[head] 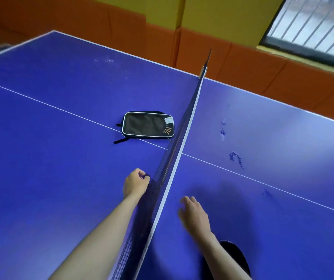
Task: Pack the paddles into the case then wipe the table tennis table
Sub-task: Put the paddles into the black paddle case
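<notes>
The blue table tennis table (61,178) fills the view, and its net (184,130) runs from near me to the far edge. A black zipped case (148,125) with white trim lies flat and closed, left of the net on the white centre line. My left hand (136,183) is on the left side of the net, fingers curled, pinching the dark mesh low down. My right hand (194,215) hovers over the table on the right side with loosely bent fingers, holding nothing. A black rounded thing (236,257), perhaps a paddle, shows partly under my right forearm.
Pale smudges (235,157) and marks (222,130) dot the right half of the table. Orange padded panels (242,63) line the wall beyond the far edge. A barred window (313,25) is at the top right.
</notes>
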Motion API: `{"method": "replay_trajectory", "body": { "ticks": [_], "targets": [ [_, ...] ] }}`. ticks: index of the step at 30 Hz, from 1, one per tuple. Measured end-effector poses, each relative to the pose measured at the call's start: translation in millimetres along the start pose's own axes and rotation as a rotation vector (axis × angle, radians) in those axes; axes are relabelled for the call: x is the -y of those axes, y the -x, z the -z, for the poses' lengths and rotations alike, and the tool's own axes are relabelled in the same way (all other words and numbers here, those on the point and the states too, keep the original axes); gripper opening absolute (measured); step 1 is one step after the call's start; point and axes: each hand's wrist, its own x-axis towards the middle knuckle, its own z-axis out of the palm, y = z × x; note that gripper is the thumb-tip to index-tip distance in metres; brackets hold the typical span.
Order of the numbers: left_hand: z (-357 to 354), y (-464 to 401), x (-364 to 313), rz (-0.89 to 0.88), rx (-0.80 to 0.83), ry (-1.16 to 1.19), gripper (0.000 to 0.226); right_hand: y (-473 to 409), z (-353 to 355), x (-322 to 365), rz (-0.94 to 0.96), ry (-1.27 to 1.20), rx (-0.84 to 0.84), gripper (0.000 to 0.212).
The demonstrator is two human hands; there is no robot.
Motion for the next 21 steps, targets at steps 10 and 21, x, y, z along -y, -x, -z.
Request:
{"method": "replay_trajectory", "body": {
  "ticks": [10,21],
  "targets": [
    [-11.9,-140.7,-0.6,0.093,-0.125,0.384,0.032,-87.1,-38.6,-5.1,-0.062,0.156,0.069,0.066],
    [12.3,-226.9,-42.7,0.354,-0.235,0.362,0.053,-104.6,-39.0,-18.4,0.097,0.296,-0.158,0.039]
  ]
}}
